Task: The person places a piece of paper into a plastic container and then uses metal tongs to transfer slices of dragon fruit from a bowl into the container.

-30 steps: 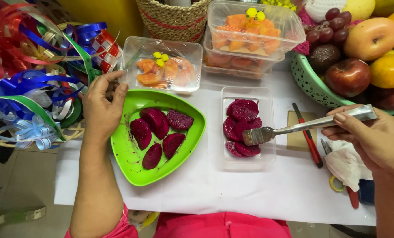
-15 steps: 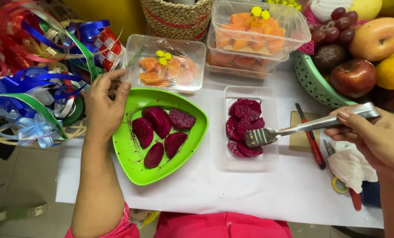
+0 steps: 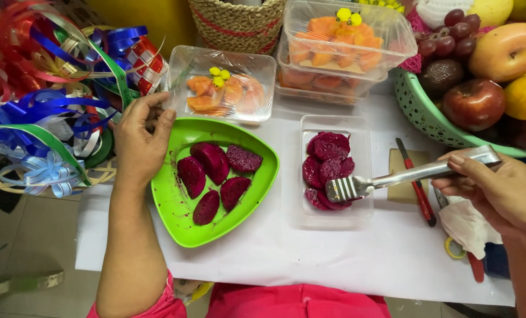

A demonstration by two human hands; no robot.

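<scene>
- Right hand grips metal tongs, tips on the dragon fruit slices in the clear tray.
- Left hand, fingers curled, steadies green plate at its 10 o'clock rim.
- Risk: wet slices may slip from tongs onto white paper between tray and plate.

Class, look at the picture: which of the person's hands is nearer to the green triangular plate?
Left. The left hand rests on the rim of the green triangular plate at its upper left; the right hand is off to its right, holding metal tongs over the clear tray.
</scene>
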